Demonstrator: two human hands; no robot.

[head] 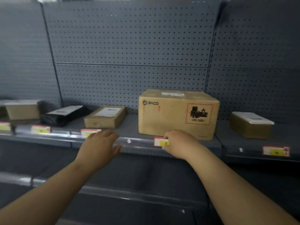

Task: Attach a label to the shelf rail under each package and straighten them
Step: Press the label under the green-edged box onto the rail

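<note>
A large brown Pico carton (pixel 177 113) stands on the grey shelf. Under its left front corner, my right hand (pixel 178 143) pinches a red, white and yellow label (pixel 159 141) against the clear shelf rail (pixel 139 142). My left hand (pixel 99 143) hovers flat over the rail with fingers spread and nothing in it, partly covering another label (pixel 88 132). That label sits below a flat brown box (pixel 105 116). More labels are on the rail under a black bag (pixel 65 115) and under a small box at the right (pixel 250 125).
A further brown box (pixel 22 111) sits at the far left with a label (pixel 4 126) beneath it. A label (pixel 276 151) hangs on the right bay's rail. Grey pegboard (pixel 129 54) backs the shelf. A lower shelf edge (pixel 113 194) juts out below my arms.
</note>
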